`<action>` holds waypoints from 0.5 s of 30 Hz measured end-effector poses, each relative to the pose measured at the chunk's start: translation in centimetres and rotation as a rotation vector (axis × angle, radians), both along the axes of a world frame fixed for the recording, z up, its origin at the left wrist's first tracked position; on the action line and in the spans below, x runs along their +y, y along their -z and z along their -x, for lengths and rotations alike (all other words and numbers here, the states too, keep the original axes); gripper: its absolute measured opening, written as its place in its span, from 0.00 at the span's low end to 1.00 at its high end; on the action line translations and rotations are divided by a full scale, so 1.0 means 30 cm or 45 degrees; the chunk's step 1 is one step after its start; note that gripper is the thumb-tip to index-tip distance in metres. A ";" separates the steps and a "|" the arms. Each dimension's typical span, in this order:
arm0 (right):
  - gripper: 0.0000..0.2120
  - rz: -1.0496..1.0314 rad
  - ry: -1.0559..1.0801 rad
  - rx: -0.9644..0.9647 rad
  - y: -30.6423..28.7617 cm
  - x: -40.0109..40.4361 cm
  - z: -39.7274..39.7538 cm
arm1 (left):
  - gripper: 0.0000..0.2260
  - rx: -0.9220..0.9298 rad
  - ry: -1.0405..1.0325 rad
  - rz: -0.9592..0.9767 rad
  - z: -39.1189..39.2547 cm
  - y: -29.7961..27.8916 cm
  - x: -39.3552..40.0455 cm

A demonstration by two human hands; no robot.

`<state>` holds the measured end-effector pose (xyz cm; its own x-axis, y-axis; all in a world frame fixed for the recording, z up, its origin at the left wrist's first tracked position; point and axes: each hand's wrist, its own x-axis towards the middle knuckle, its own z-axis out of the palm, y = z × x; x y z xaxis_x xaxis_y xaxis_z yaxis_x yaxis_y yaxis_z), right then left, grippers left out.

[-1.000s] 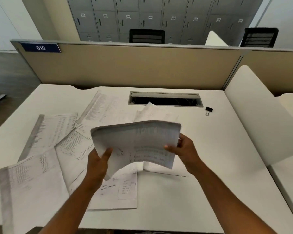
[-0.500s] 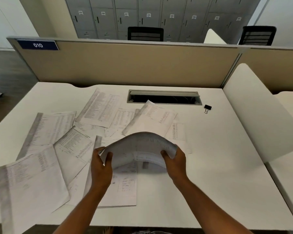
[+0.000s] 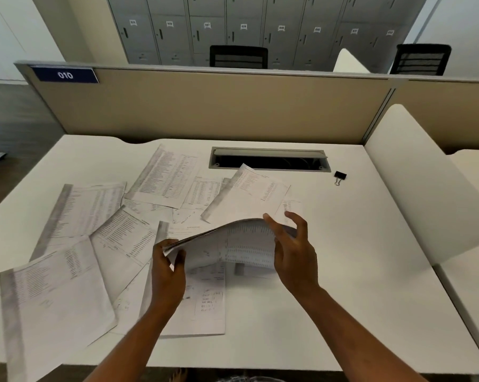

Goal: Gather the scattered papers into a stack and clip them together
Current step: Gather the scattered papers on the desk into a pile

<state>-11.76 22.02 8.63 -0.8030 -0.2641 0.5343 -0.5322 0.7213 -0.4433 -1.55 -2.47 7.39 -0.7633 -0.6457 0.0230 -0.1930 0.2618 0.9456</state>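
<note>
I hold a curved stack of printed papers (image 3: 232, 244) low over the white desk (image 3: 343, 285). My left hand (image 3: 168, 274) grips its left edge. My right hand (image 3: 296, 257) holds the right edge, thumb on top and fingers loosely curled behind. Several loose sheets lie scattered on the desk: one at the front left (image 3: 53, 293), one at the far left (image 3: 89, 210), one further back (image 3: 166, 177), one behind the stack (image 3: 249, 194) and one under my left wrist (image 3: 205, 307). A black binder clip (image 3: 339, 177) lies at the back right, apart from both hands.
An open cable slot (image 3: 268, 161) is set into the desk behind the papers. A beige partition (image 3: 232, 106) closes off the back, and a white side divider (image 3: 414, 183) stands along the right. Grey lockers and two black chairs are beyond.
The stack has come down from chest height to just above the desk and bowed upward. My right-hand fingers have loosened on the right edge.
</note>
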 end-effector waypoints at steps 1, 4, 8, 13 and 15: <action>0.33 0.058 -0.007 -0.005 -0.003 -0.001 0.000 | 0.16 -0.015 0.003 -0.013 0.001 0.003 -0.004; 0.42 0.543 0.008 -0.277 0.015 0.000 0.012 | 0.20 -0.054 0.045 -0.052 0.008 -0.004 -0.005; 0.30 0.989 -0.034 -1.072 0.107 0.004 0.035 | 0.21 -0.024 0.119 -0.064 0.025 -0.044 0.012; 0.12 1.063 0.145 -1.031 0.113 -0.019 0.030 | 0.18 -0.030 0.103 -0.032 0.030 -0.059 0.025; 0.11 1.092 0.151 -1.034 0.110 -0.013 0.024 | 0.19 -0.049 0.118 -0.022 0.012 -0.042 0.023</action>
<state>-12.47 21.63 5.34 -0.9838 0.0304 -0.1768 0.1782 0.0502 -0.9827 -1.92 -1.79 8.67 -0.8196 -0.5726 -0.0181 -0.2049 0.2635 0.9426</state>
